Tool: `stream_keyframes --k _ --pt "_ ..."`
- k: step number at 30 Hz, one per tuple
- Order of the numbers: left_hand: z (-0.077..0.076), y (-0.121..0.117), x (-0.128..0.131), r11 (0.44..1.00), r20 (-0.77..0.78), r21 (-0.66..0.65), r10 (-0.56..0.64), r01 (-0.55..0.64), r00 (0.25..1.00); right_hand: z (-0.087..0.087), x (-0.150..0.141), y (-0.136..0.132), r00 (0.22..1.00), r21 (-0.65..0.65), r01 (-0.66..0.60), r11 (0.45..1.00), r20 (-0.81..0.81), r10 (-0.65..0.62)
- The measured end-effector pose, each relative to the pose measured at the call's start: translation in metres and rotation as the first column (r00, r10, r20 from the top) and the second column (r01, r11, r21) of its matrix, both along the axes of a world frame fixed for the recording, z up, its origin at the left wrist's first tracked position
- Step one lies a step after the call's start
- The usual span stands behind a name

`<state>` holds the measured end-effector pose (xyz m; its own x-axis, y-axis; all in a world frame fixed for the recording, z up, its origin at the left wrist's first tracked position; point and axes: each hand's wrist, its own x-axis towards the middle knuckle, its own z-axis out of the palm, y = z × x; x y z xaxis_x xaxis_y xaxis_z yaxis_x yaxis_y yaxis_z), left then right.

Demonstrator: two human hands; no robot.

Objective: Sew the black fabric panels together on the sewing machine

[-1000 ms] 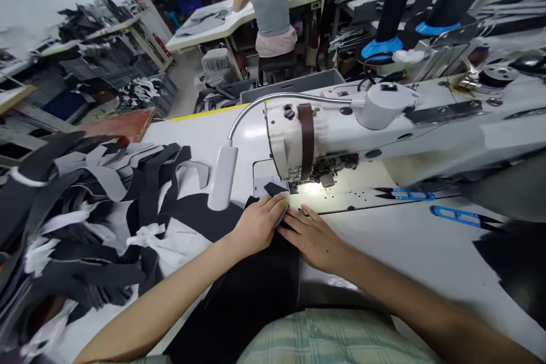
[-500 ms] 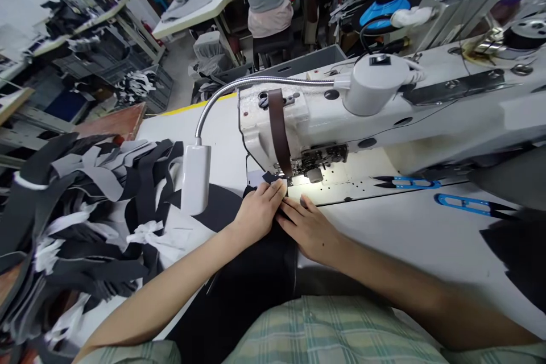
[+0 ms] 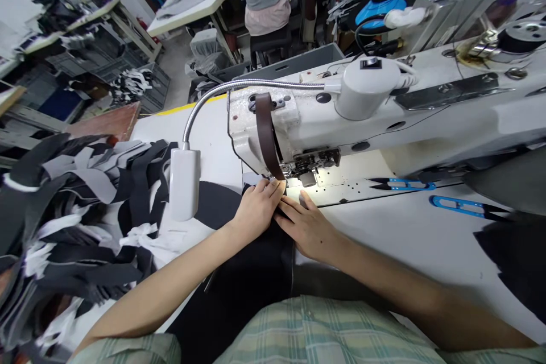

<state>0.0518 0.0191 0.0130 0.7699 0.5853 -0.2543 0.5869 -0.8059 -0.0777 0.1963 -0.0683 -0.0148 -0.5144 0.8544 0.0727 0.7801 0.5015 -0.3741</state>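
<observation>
Black fabric (image 3: 256, 264) runs from my lap up to the needle area of a white sewing machine (image 3: 298, 125). My left hand (image 3: 257, 207) is closed on its upper end, the fingertips pressed together right beside the presser foot. Close against it, my right hand (image 3: 313, 230) lies on the fabric's right edge, fingers stretched out and thumb apart. A brown strap (image 3: 267, 136) hangs down the machine head and ends just above my left fingertips. The needle and the fabric edge under my fingers are hidden.
A lamp (image 3: 185, 185) on a bendy metal neck hangs left of my hands. Two blue thread snips (image 3: 401, 183) (image 3: 463, 205) lie on the right. Black and grey fabric strips (image 3: 94, 227) are heaped at left. Another person (image 3: 267, 0) sits beyond the machine.
The view has shifted slightly, so the machine and lamp sit further left. Less of the pale piece beside my left fingers shows. Both hands keep nearly the same pose at the presser foot.
</observation>
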Motion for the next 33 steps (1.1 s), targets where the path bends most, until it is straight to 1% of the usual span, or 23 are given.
stream_keyframes --k 7,13,19,21,24,30,33 --pt "0.000 0.002 -0.004 1.000 0.032 0.005 0.009 -0.009 0.999 -0.001 -0.001 0.002 1.000 0.005 0.001 1.000 -0.008 -0.001" --pt "0.000 0.001 0.000 1.000 0.027 0.002 0.014 -0.014 1.000 -0.004 -0.001 -0.001 0.999 0.017 0.046 0.999 -0.011 -0.046" --pt "0.000 0.001 0.002 1.000 0.049 -0.007 0.021 -0.021 0.999 -0.007 0.001 -0.004 0.998 0.037 0.058 0.998 -0.016 -0.057" --pt "0.001 0.002 0.003 1.000 0.031 -0.013 0.021 -0.020 0.999 -0.006 0.001 -0.004 0.998 0.034 0.056 0.998 -0.004 -0.056" --pt "0.009 0.002 0.005 0.999 -0.009 -0.042 0.016 -0.017 1.000 -0.005 0.001 -0.005 0.999 0.027 0.047 0.999 0.009 -0.047" --pt "0.036 0.006 0.018 0.983 -0.158 -0.173 0.039 -0.067 0.987 -0.005 0.001 -0.002 0.999 0.014 0.042 0.999 0.022 -0.043" --pt "0.043 0.007 0.022 0.978 -0.202 -0.195 0.038 -0.078 0.979 -0.005 0.001 -0.002 0.997 0.034 0.066 0.997 0.028 -0.067"
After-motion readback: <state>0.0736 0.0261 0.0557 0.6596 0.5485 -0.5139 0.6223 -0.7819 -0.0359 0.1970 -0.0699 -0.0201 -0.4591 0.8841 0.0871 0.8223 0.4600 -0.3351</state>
